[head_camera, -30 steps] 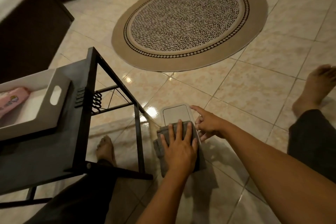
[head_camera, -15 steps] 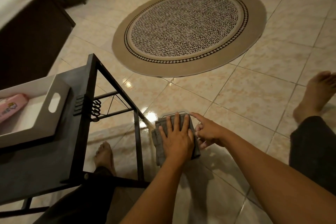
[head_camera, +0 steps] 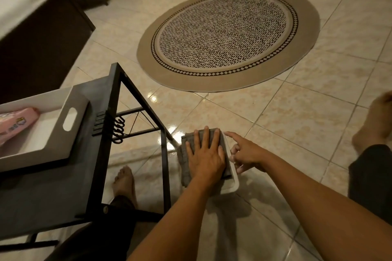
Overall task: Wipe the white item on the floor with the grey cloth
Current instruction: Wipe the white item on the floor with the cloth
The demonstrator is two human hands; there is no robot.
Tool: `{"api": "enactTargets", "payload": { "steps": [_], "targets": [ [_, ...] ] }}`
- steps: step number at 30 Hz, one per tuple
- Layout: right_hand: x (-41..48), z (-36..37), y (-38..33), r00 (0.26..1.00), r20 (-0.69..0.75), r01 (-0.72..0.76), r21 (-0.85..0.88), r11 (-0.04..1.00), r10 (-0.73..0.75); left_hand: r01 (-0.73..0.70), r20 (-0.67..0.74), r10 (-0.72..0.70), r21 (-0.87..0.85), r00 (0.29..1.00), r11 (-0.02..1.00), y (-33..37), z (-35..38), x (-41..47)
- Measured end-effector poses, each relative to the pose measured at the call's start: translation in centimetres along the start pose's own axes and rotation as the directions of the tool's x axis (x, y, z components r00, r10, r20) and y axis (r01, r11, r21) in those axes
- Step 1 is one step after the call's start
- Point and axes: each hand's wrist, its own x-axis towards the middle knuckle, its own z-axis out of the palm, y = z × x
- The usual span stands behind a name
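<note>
Left hand flat, fingers spread, pressing grey cloth onto white item lying on tiled floor. Right hand just right of it, half open, index finger extended, fingertips touching the item's right rim.

- Table frame leg stands just left of cloth: blocked there.
- Floor beyond and right of table: bare tile up to rug.
</note>
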Motion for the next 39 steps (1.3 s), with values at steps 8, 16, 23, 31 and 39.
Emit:
{"api": "enactTargets", "payload": {
  "steps": [8, 16, 23, 31, 39],
  "targets": [
    [-0.4, 0.0, 0.2, 1.000, -0.025, -0.004, 0.014, 1.000, 0.005, 0.103, -0.057, -0.108, -0.077, 0.993, 0.992, -1.2, 1.9, -5.1],
    [-1.1, -0.1, 0.6, 0.999, -0.039, -0.005, 0.024, 1.000, 0.006, 0.061, -0.029, -0.061, 0.004, 0.998, 0.998, 2.7, 3.7, -8.4],
    [-0.9, -0.4, 1.1, 1.000, 0.006, -0.017, 0.083, 0.996, 0.016, 0.049, 0.016, -0.049, -0.020, 0.999, 0.999, 2.9, 2.4, -4.5],
    [-0.6, 0.0, 0.9, 1.000, -0.004, -0.022, 0.075, 0.997, 0.022, 0.015, 0.038, -0.015, 0.002, 0.999, 1.000, 0.8, -0.9, 0.5],
    [-1.0, 0.4, 0.5, 0.999, -0.010, -0.029, 0.090, 0.996, 0.030, 0.100, -0.032, -0.101, -0.037, 0.994, 0.994, -1.6, 1.1, -4.1]
  ]
}}
